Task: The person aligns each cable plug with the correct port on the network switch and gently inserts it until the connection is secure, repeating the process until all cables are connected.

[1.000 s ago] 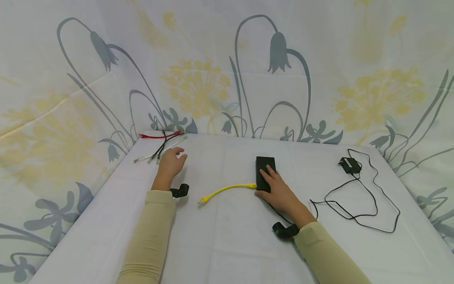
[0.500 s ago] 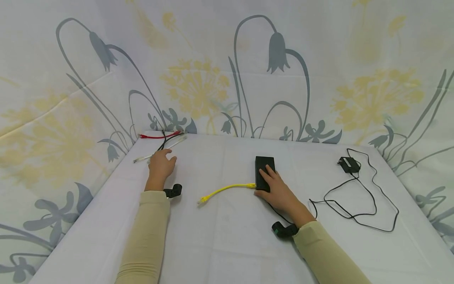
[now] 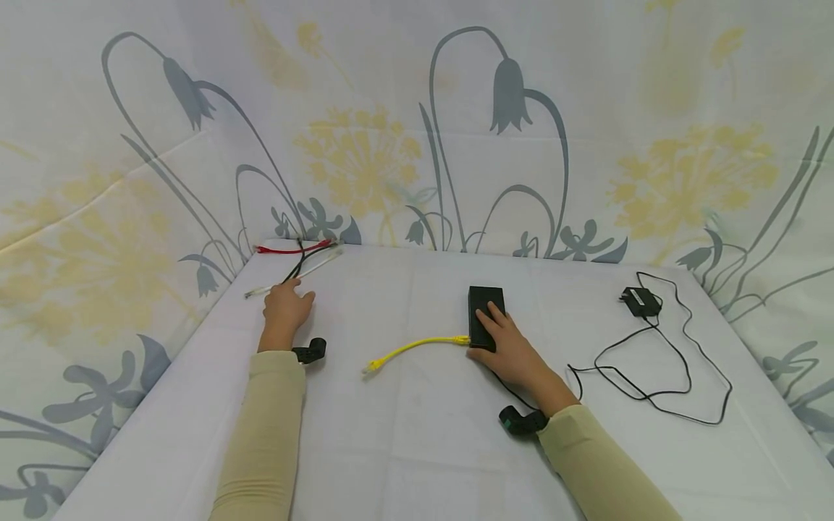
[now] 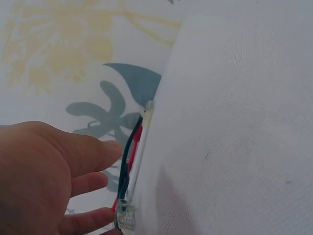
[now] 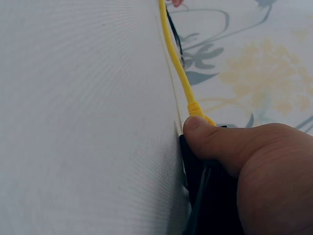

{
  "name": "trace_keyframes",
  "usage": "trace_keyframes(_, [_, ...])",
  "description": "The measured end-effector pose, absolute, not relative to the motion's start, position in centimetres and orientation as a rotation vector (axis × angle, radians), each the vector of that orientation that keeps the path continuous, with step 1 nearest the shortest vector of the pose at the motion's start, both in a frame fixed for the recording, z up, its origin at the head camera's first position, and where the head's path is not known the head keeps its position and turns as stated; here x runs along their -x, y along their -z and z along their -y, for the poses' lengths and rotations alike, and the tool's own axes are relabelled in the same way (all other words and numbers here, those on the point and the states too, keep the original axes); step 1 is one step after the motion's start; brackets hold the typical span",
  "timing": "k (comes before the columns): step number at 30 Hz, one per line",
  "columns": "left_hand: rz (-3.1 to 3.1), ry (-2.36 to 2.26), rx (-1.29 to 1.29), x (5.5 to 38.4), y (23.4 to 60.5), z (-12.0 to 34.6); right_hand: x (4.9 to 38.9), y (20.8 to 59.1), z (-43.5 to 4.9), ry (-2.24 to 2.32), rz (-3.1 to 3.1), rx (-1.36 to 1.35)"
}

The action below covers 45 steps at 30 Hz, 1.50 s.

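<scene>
My left hand (image 3: 284,310) reaches over the near ends of several short Ethernet cables at the table's back left. In the left wrist view its fingers are extended, the fingertips beside a clear connector (image 4: 125,215). Black cables (image 3: 295,272) cross a white cable (image 3: 319,263) and a red cable (image 3: 280,250). My right hand (image 3: 517,354) rests on a flat black box (image 3: 483,298), fingers spread over its top and thumb at its near left corner. A yellow Ethernet cable (image 3: 417,343) runs left from the box's side, its other end lying free; the thumb is close to its plug (image 5: 194,108).
A black power adapter (image 3: 641,302) lies at the right, its thin cord (image 3: 692,340) looped over the white tablecloth (image 3: 417,449). Part of the cord passes under my right wrist toward the box. A flower-patterned cloth (image 3: 365,87) stands behind the table.
My left hand has moved left and slightly toward me, lowering over the near ends of the black cables. The right hand, box and yellow cable stay where they were.
</scene>
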<state>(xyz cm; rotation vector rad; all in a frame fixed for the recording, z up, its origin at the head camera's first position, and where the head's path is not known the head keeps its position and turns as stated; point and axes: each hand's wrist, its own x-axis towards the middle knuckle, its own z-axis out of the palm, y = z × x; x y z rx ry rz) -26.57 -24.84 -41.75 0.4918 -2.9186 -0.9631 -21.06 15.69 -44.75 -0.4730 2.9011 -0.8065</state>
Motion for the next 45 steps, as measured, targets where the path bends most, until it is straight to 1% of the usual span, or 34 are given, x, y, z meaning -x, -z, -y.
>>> trace_keyframes(8, [2.935,1.002,-0.533,26.6,41.8,25.4,21.1,44.8,-15.8,0.800,-2.904,0.465])
trace_keyframes(13, [2.967,0.918,-0.531,26.7,42.0,25.8,21.0,44.6,-15.7,0.804,-2.895,0.464])
trace_keyframes(26, [2.921,0.770,-0.436,27.3,43.0,26.4,20.9,44.4,-15.6,0.808,-2.891,0.451])
trace_keyframes(40, [2.788,0.847,-0.412,27.5,44.0,27.1,21.0,44.9,-15.6,0.792,-2.898,0.456])
trace_keyframes(45, [2.743,1.010,-0.449,27.8,43.5,26.9,21.0,44.8,-15.6,0.784,-2.904,0.452])
